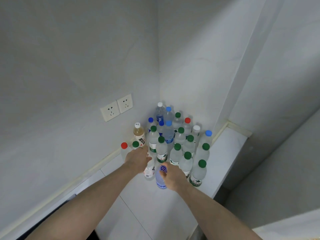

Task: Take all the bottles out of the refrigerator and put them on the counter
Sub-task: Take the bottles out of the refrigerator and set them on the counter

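Note:
Several plastic bottles (180, 141) with green, blue, red and white caps stand crowded in the corner of the white counter (228, 153). My left hand (138, 159) grips a clear bottle with a red and white label (149, 171) at the cluster's near left side. My right hand (173, 177) holds a bottle with a purple cap and blue label (161, 181), standing at the front of the group. A yellowish drink bottle (139, 134) stands by the left wall. The refrigerator is out of view.
Two wall sockets (116, 107) sit on the left wall above the counter. The counter's right edge drops off near a grey wall (277, 118). A dark surface (57, 212) lies at the lower left. Bare counter tiles (147, 213) stretch beneath my forearms.

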Motion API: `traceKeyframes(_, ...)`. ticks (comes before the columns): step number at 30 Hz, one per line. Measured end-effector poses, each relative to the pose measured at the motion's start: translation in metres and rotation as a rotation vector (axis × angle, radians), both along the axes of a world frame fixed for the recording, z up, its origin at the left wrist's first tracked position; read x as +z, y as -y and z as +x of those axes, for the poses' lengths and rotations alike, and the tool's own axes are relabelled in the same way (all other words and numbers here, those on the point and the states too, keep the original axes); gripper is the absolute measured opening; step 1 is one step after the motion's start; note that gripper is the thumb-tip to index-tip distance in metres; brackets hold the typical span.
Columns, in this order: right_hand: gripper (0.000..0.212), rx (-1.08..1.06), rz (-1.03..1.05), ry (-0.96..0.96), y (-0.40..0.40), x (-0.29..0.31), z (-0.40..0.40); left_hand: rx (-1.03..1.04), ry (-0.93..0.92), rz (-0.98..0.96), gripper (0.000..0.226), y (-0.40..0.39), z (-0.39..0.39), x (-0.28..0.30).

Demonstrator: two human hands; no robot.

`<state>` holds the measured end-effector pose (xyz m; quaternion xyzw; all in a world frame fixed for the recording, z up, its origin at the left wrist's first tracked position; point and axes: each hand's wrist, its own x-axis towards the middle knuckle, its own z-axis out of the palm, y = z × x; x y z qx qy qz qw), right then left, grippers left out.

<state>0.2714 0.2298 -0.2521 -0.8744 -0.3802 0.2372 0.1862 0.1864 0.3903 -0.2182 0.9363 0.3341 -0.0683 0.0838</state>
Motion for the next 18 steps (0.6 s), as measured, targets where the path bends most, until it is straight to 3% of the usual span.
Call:
traceKeyframes(9,0.056,0.008,0.042,-0.076,0.024,0.013,-0.003,-0.066,0.043,0.102,0.035,0.018,-0.017,0.033)
traceKeyframes(18,0.052,-0.19,0.285,-0.22,0.155,0.056,-0.021,-0.211,0.367,-0.246,0.03,0.102,-0.064,0.064)
